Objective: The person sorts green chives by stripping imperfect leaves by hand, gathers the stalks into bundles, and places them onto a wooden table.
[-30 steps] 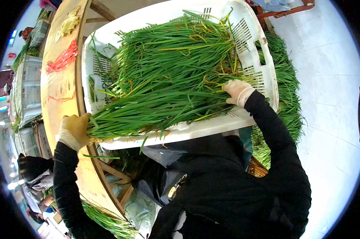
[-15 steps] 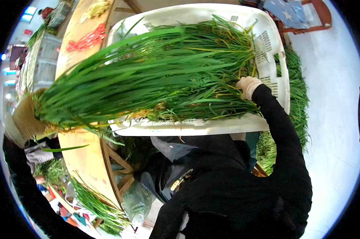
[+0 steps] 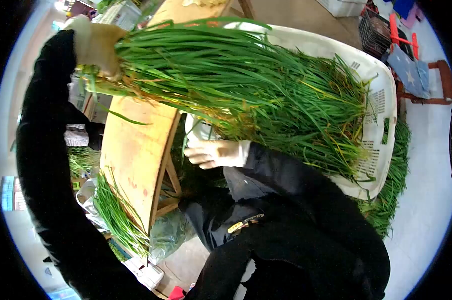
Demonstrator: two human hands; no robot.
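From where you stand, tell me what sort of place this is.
Probably a vegetable sorting or packing workroom: a white crate heaped with long green leaves, a wooden table alongside, and a gloved left hand gripping a bunch.

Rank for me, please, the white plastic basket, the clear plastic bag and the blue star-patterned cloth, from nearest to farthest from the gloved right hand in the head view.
1. White plastic basket: its near corner, just past the right hand.
2. Clear plastic bag: lower left of the hand.
3. Blue star-patterned cloth: upper right, past the basket's far end.
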